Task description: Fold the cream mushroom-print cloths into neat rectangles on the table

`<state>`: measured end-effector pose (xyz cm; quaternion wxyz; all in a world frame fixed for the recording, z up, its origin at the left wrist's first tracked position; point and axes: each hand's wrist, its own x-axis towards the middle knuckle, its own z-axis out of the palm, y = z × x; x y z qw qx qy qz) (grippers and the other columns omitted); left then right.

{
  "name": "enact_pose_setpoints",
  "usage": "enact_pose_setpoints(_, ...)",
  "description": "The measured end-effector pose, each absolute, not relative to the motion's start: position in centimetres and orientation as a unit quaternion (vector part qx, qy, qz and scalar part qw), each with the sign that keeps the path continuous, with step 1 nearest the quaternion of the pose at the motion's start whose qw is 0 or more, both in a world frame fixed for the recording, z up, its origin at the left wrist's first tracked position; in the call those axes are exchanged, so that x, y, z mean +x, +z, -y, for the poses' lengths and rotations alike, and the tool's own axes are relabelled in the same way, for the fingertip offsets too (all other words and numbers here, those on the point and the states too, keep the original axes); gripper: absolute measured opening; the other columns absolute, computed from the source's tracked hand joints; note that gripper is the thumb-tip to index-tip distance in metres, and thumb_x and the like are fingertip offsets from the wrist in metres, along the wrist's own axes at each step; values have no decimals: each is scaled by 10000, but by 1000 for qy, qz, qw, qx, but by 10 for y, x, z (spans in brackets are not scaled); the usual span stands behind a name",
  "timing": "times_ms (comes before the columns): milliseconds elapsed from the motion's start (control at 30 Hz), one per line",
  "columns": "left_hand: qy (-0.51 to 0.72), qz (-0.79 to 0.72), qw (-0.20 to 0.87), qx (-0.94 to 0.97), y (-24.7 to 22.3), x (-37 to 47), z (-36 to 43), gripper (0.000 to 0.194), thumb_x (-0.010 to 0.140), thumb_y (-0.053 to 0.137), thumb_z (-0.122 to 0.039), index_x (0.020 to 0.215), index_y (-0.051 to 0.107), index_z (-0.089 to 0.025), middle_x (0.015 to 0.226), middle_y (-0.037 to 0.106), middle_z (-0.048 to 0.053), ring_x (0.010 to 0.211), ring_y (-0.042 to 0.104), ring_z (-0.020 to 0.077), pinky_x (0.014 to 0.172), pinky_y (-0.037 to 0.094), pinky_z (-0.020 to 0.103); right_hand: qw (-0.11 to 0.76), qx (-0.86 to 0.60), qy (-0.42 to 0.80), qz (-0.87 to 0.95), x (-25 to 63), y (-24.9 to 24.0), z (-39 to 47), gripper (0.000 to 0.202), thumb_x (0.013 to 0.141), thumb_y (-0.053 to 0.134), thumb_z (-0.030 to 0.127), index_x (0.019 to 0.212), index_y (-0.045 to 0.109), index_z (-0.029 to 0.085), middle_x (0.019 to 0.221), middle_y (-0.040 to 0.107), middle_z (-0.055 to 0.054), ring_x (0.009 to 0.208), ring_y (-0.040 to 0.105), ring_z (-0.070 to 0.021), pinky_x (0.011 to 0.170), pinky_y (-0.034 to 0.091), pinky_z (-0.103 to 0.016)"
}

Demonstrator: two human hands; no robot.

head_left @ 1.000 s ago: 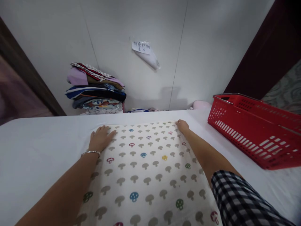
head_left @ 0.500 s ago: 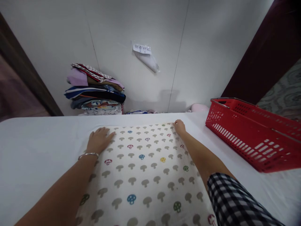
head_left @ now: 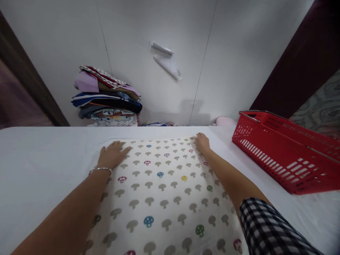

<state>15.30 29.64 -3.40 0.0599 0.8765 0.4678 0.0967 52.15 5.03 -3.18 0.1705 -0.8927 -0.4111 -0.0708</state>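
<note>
A cream cloth (head_left: 159,194) printed with grey and coloured mushrooms lies spread flat, its near end running out of the picture. My left hand (head_left: 112,155) rests flat on its far left corner, thumb and fingers apart, with a silver bangle at the wrist. At the far right corner my right hand (head_left: 202,143) lies on the cloth's edge, its fingers stretched forward and nothing visibly gripped. A black-and-white checked sleeve covers part of my right arm.
The cloth lies on a white-covered table (head_left: 39,170). A red plastic basket (head_left: 276,152) with metal handles stands on the right. Behind the table's far edge rises a stack of folded clothes (head_left: 108,99) against a grey wall (head_left: 170,21), where a plastic-wrapped paper (head_left: 168,66) hangs.
My right hand's fingers have loosened from a pinch on the corner and now stretch out over it. The left hand stays flat in place. The view has tilted slightly.
</note>
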Motion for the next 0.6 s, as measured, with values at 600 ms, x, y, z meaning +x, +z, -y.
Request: enact_pose_setpoints(600, 96, -461, 88, 878, -30, 152, -293, 606, 887, 316, -549, 1368, 422, -195, 1505, 319, 107, 1400, 221, 287, 1120, 127, 572, 50, -864, -3, 502, 487, -42, -28, 569, 942, 289, 523, 1392, 368, 183, 1524, 264, -116, 1405, 176, -244, 1105, 155, -454)
